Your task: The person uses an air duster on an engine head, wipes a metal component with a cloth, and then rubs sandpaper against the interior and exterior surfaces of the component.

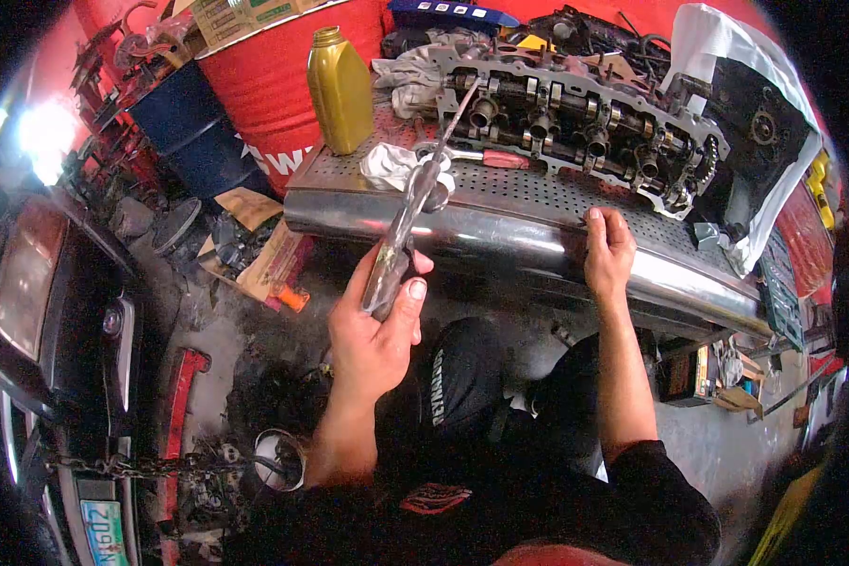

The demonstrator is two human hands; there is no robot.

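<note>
My left hand (pixel 375 344) is closed around a long screwdriver-like tool (pixel 407 222), its thick, grimy handle pointing up and away from me. The thin shaft overlaps the left end of a cylinder head (pixel 575 132), which lies on the perforated bench with its valve gear facing up. At the bench's rounded metal front edge (pixel 528 236) is my right hand (pixel 611 253), fingers curled in and nothing visible in them. Behind the tool's handle lies a white rag (pixel 391 167). A red-handled tool (pixel 507 159) rests just in front of the head.
A gold oil bottle (pixel 339 94) stands at the bench's left corner, near a red drum (pixel 264 85) and a blue drum (pixel 191 127). Right of the head is a dark engine cover (pixel 769 127) with white plastic. A black car (pixel 57 311) stands at left.
</note>
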